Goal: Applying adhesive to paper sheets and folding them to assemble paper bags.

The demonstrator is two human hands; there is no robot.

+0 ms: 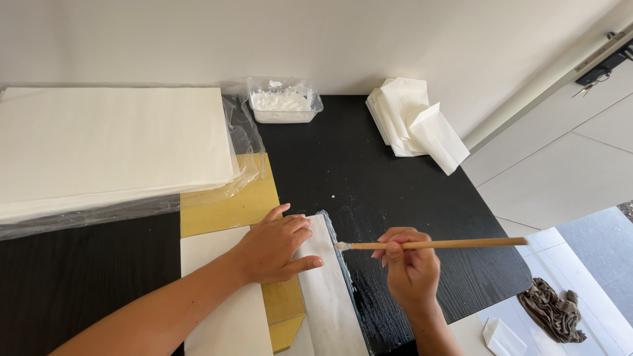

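Note:
My left hand (273,245) lies flat, fingers apart, pressing down a long white paper strip (326,296) on the black table (369,178). My right hand (410,267) grips a thin wooden brush (442,244) held level, its white-tipped bristles touching the strip's right edge near its top. A smear of wet paste shines on the table beside the strip. Under my left hand sit a yellow card (231,207) and a white sheet (224,323).
A clear tub of white paste (283,105) stands at the table's back. Folded white papers (412,122) lie at the back right. A large stack of white sheets in clear plastic (112,145) fills the left. On the tiled floor lie a crumpled cloth (550,310) and a paper.

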